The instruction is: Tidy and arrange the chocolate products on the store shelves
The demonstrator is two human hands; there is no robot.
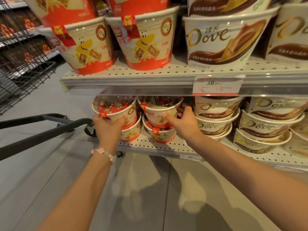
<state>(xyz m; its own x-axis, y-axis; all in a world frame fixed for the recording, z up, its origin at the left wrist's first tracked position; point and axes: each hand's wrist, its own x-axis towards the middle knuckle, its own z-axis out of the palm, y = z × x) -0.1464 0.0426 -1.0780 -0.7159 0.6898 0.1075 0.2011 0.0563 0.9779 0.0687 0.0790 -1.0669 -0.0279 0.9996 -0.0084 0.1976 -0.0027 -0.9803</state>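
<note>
Straightening lower-shelf tubs: left hand fingers wrap left tub, right hand fingers curl round neighbouring tub. Next, probably square both up.

A retail shop aisle is shown. Perforated metal shelves are stocked with repeated rows of identical chocolate tubs: Dove tubs and red-and-cream wafer tubs, stacked in twos and threes. A price label reading 38.00 is clipped into the shelf-edge strip. A trolley handle and a wire basket are seen over a tiled floor.
</note>
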